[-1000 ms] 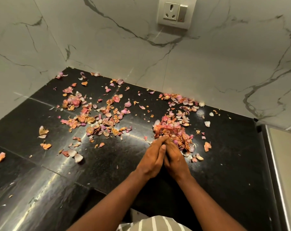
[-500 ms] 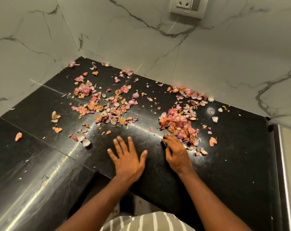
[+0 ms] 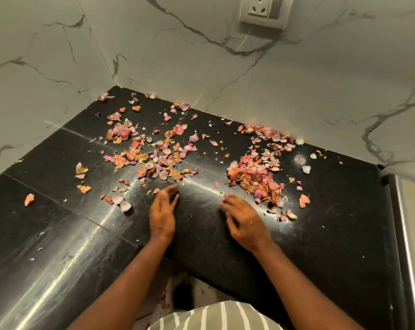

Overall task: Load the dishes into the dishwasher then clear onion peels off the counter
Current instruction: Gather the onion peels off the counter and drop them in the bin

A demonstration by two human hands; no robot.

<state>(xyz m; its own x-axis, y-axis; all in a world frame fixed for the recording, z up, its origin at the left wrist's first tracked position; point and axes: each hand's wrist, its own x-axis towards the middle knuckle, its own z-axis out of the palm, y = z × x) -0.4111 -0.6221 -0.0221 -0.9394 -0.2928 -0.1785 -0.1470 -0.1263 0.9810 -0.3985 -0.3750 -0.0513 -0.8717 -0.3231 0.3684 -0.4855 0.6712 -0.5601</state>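
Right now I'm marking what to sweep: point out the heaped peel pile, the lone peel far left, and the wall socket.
heaped peel pile (image 3: 254,179): head view, middle of the heap.
lone peel (image 3: 29,199): head view, its centre.
wall socket (image 3: 264,10): head view, its faceplate.

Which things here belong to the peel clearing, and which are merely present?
Job: heaped onion peels, scattered onion peels, black counter, left hand, right hand.
Bystanders: wall socket, marble wall.
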